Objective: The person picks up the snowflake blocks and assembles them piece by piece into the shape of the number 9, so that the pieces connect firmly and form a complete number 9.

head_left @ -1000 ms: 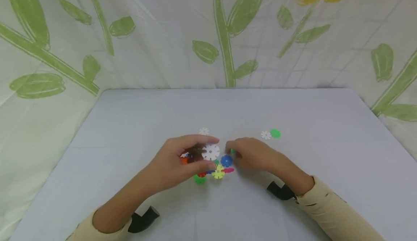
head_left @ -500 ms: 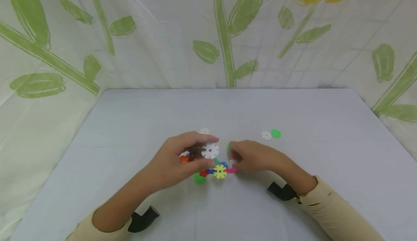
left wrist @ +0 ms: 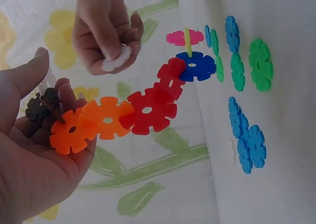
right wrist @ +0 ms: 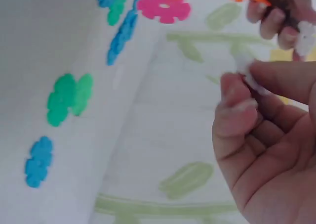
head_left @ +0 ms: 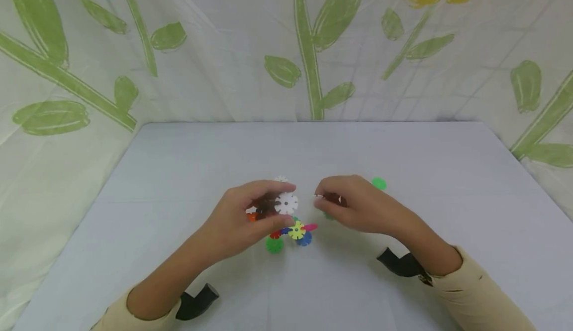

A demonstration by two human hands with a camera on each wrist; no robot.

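Observation:
My left hand (head_left: pixel 237 216) grips one end of a chain of slotted plastic snowflake discs in mid-air. In the left wrist view the chain runs from a black disc (left wrist: pixel 37 105) through orange discs (left wrist: pixel 107 120) and red discs (left wrist: pixel 147 110) to a blue disc (left wrist: pixel 200 67), a yellow one (left wrist: pixel 187 42) and a pink one (left wrist: pixel 173 38). A white disc (head_left: pixel 286 203) shows between the left thumb and fingers in the head view. Apart from the chain, my right hand (head_left: pixel 358 206) pinches a loose white disc (left wrist: pixel 117 60) between thumb and fingers.
Loose discs lie on the white table (head_left: pixel 201 157): green ones (head_left: pixel 274 245), a blue one (head_left: pixel 304 239), another green one (head_left: pixel 379 183) beyond the right hand. Several blue discs (left wrist: pixel 249 145) cluster in the left wrist view. A patterned curtain (head_left: pixel 215 72) hangs behind.
My right hand has risen from the discs with a white disc pinched in it. The left hand stays nearly still with the chain. The white disc beside the far green one is out of sight.

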